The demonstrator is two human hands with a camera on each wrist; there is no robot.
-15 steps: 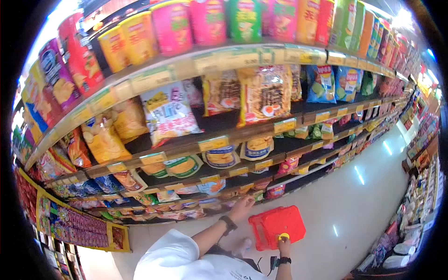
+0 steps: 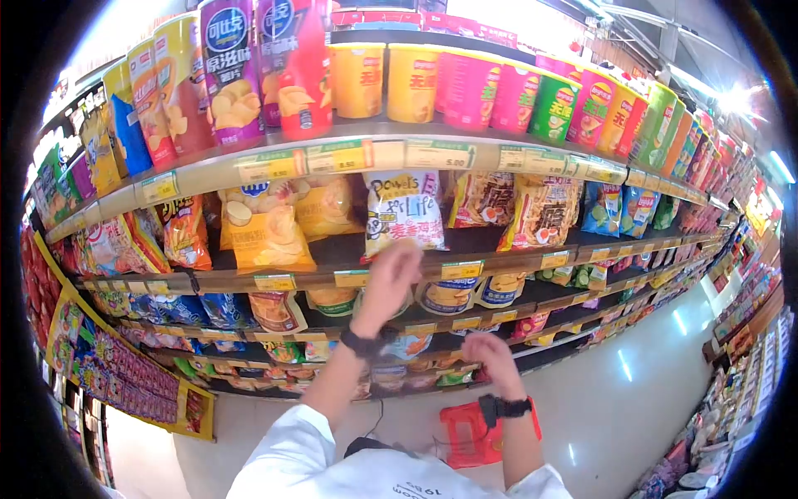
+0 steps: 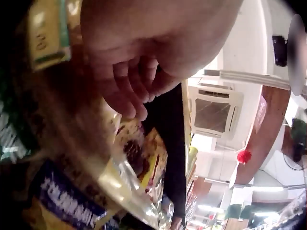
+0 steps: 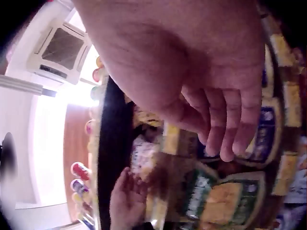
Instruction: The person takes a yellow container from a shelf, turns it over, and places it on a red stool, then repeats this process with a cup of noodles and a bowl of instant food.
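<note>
My left hand [image 2: 389,281] is raised at the shelf edge just below a white chip bag [image 2: 405,209]; the left wrist view shows its fingers [image 3: 127,91] loosely bent, holding nothing. Lower and to the right is my right hand [image 2: 492,359], in front of the lower shelves. In the right wrist view the right hand [image 4: 192,81] hangs with relaxed fingers and nothing in them, before green and blue bags [image 4: 225,199]. Whether the left hand touches the white bag is unclear. On the floor below the right hand stands a red basket [image 2: 470,432], partly hidden by the right forearm.
Cans and tubs [image 2: 411,83] line the upper shelf. Yellow chip bags [image 2: 270,237] lie left of the white bag, brown snack bags [image 2: 540,212] right of it. An aisle floor [image 2: 615,391] runs along the right, with another display [image 2: 715,441] beyond.
The view has turned left and up. My left hand has risen to the middle shelf. My right hand has let go of the yellow part of the red basket and come up.
</note>
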